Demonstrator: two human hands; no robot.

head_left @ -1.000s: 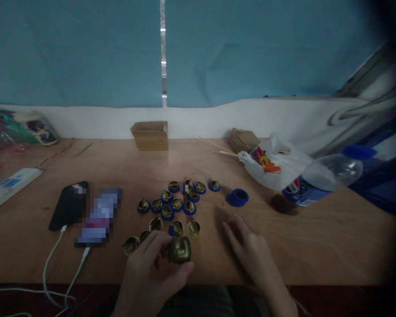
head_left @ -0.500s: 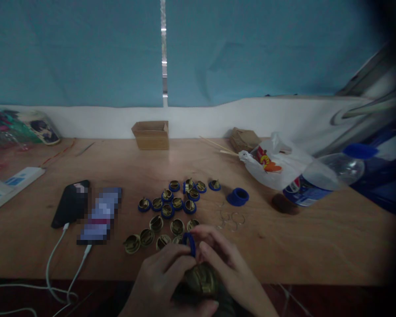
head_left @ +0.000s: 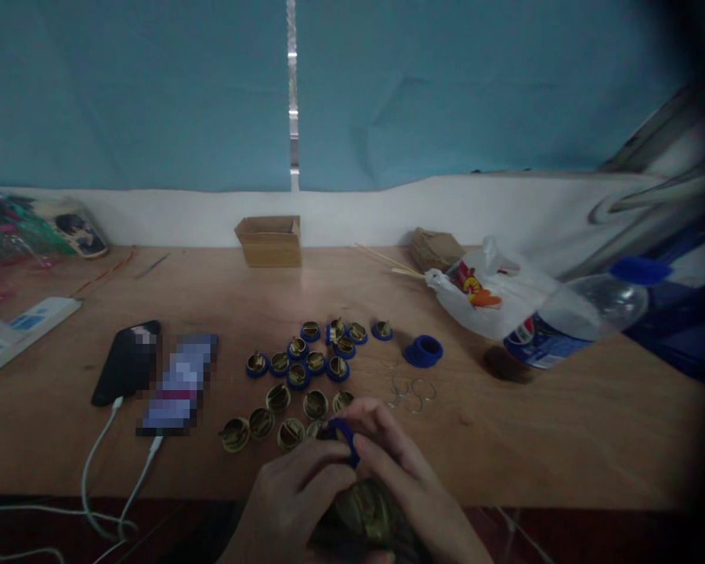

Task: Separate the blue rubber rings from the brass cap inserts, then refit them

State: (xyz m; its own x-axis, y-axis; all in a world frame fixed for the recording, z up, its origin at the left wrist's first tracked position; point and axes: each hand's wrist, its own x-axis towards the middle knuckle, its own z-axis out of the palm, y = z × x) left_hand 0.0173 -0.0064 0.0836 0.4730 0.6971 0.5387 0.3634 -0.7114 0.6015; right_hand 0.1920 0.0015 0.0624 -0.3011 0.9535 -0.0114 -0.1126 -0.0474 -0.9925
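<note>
My left hand (head_left: 297, 489) and my right hand (head_left: 405, 470) meet at the table's front edge. Between their fingertips they pinch a blue ring (head_left: 344, 437), tilted on its side. Below it, framed by both palms, is a dark brassy object (head_left: 367, 509); its lower part is hidden, and I cannot tell what supports it. Just beyond the hands lie several loose round brass pieces (head_left: 262, 421) with bars or clips inside. Farther back, similar pieces sit in blue rings (head_left: 298, 376). A stack of blue rings (head_left: 424, 351) stands to the right, with thin wire rings (head_left: 411, 392) in front.
A black power bank (head_left: 128, 360) and a lit phone (head_left: 179, 384) lie left, with white cables running over the front edge. A power strip (head_left: 29, 333) is at far left. An open cardboard box (head_left: 270, 243) stands at the back. A plastic bag (head_left: 493, 294) and a tilted cola bottle (head_left: 564, 321) lie right.
The blue ring has tipped and shifted slightly to the right and down between my fingers. My hands have drawn a little closer around it. The things on the table stay put.
</note>
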